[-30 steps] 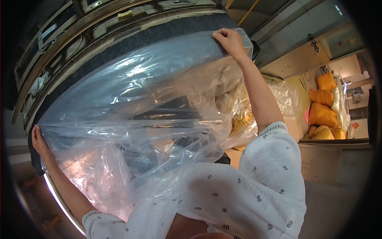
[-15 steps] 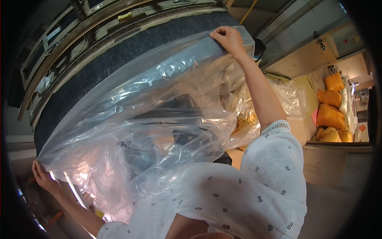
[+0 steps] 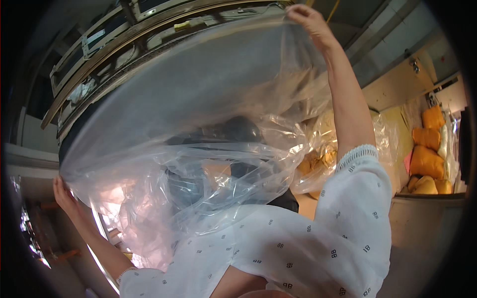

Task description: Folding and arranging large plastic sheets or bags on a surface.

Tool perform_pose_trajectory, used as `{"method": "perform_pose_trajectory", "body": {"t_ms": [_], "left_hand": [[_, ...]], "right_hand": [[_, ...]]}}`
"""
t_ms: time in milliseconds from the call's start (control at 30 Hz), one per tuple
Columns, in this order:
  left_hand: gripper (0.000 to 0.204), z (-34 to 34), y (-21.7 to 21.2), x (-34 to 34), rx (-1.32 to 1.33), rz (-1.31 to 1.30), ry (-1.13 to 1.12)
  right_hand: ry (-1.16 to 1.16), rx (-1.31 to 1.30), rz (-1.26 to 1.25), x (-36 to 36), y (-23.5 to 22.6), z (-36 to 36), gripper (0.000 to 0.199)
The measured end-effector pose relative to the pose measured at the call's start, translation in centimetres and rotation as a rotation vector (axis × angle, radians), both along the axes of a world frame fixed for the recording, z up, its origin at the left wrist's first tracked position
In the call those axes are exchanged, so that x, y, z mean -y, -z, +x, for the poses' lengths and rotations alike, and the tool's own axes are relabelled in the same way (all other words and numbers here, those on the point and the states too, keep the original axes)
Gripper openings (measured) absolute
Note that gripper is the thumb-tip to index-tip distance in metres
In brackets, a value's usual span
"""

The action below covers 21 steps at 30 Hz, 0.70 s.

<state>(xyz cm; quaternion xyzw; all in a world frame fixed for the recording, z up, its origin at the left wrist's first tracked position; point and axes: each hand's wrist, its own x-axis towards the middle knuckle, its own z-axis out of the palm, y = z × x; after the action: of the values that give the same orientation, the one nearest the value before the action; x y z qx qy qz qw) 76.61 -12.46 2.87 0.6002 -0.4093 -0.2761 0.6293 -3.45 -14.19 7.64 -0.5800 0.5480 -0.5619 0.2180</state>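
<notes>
A wide, clear plastic sheet (image 3: 198,84) is stretched between my two hands, its far edge drawn fairly straight. My right hand (image 3: 310,22) pinches its far right corner, up by the machine's rail. At the far left my left hand (image 3: 64,193) grips the opposite corner, its fingers partly hidden by the film. The sheet's nearer part hangs in crumpled folds toward my body. Through it shows the dark surface (image 3: 74,131) of the machine bed, mostly covered now.
Beyond the sheet runs a machine frame with a long metal rail (image 3: 99,62) and a small yellow block (image 3: 182,26). To the right lie more crumpled plastic (image 3: 387,134) and several orange bundles (image 3: 427,161). A wooden panel (image 3: 397,79) stands at the back right.
Both hands have moved farther away, my right one also rightward and up to the rail. The sheet's far edge has advanced over the dark surface, covering most of it.
</notes>
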Motion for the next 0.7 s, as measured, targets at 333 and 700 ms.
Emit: {"method": "perform_pose_trajectory", "body": {"t_ms": [333,700], "left_hand": [[0.023,5.8,3.8,9.5,0.441,0.007,-0.022],[0.03,-19.9,-5.8,8.4,1.029,-0.301,0.109]], "right_hand": [[0.212,0.003,-0.059,4.5,6.9,5.3,0.013],[0.057,0.031,-0.037,-4.1,-2.1,11.2,0.007]]}}
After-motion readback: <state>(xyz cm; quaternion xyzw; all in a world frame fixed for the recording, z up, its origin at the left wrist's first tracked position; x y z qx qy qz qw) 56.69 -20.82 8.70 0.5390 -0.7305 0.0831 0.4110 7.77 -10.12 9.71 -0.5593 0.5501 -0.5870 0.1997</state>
